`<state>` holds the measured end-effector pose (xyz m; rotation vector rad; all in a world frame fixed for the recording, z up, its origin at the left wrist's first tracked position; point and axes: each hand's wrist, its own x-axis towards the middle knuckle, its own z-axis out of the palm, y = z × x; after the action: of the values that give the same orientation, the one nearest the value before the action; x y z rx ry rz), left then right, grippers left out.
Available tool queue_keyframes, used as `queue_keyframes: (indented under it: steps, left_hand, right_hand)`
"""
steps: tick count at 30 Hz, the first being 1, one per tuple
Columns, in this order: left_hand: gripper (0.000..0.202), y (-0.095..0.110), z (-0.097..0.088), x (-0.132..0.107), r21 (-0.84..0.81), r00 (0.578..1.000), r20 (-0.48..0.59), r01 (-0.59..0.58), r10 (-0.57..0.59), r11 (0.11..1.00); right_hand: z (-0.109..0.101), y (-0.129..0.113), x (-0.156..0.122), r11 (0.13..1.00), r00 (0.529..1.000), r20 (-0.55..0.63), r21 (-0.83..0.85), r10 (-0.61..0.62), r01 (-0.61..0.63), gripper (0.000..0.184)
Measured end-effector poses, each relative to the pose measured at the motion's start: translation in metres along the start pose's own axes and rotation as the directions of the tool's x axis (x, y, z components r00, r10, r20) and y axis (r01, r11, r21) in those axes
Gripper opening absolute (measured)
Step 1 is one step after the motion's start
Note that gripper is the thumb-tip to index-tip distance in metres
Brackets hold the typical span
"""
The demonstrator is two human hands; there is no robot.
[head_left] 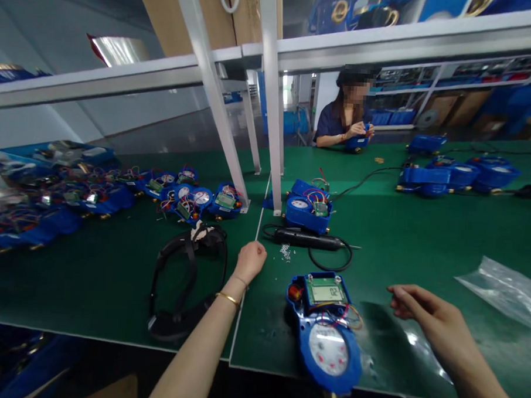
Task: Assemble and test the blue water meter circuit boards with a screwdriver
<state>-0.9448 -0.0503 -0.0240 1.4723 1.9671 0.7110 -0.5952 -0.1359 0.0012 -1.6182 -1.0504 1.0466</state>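
Note:
A blue water meter [331,348] lies in front of me near the table's front edge, its round dial facing up. Its upper housing is uncovered, showing an LCD board [327,291] and coloured wires [351,314]. Beyond it, my left hand [251,260] is closed, fingers curled in; whatever it may hold is hidden. Beside that hand is a small pile of tiny screws [285,251]. To the right of the meter, my right hand [428,312] hovers with loosely bent fingers and nothing visible in them. A black electric screwdriver [308,239] rests behind the screws.
A black head strap [186,283] lies left of my left arm. Several open meters [188,201] cover the left side; another [309,207] sits beyond the screwdriver. Shelf posts [272,105] rise mid-table. Right: a clear plastic bag [503,291]. Across sits a co-worker [346,117] handling a meter.

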Motion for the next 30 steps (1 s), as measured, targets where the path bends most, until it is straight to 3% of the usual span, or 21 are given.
queue_keyframes:
  steps: [3,7,14,20,23,26,28,30]
  left_hand:
    - [0.024,-0.007,-0.005,0.004,-0.136,0.999,0.016,0.042,-0.040,0.990]
    - [0.025,-0.011,0.002,0.004,-0.201,0.993,0.014,0.115,-0.114,0.973]
    - [0.014,0.007,0.013,-0.003,-0.069,0.997,-0.051,0.052,-0.055,0.996]
    - [0.011,0.014,0.010,0.019,-0.093,0.997,-0.034,0.060,-0.064,0.994]
    - [0.013,0.007,0.012,0.017,-0.227,0.993,-0.032,0.103,-0.113,0.968]
    - [0.032,-0.004,0.017,0.005,-0.397,0.990,-0.044,0.106,-0.134,0.912]
    - [0.047,-0.011,0.021,-0.004,-0.475,0.987,-0.071,0.094,-0.144,0.875]
    - [0.057,-0.015,0.022,-0.010,-0.522,0.983,-0.100,0.078,-0.152,0.849]
  right_hand:
    - [-0.017,0.011,-0.005,0.999,0.997,-0.062,0.026,0.041,-0.039,0.067]
    - [-0.042,0.032,-0.005,0.998,0.997,-0.048,0.018,0.054,-0.053,0.062]
    - [-0.072,0.041,-0.009,0.994,0.978,-0.176,-0.035,-0.109,0.104,0.065]
    - [-0.086,0.045,0.004,0.974,0.957,-0.193,-0.102,-0.218,0.202,0.067]
    - [-0.068,0.041,0.018,0.948,0.955,-0.068,-0.160,-0.289,0.276,0.052]
    - [-0.026,0.026,0.042,0.884,0.913,0.131,-0.229,-0.388,0.408,0.038]
    - [0.011,0.011,0.062,0.801,0.840,0.271,-0.269,-0.469,0.534,0.032]
    - [0.049,-0.003,0.083,0.681,0.734,0.401,-0.296,-0.547,0.670,0.027]
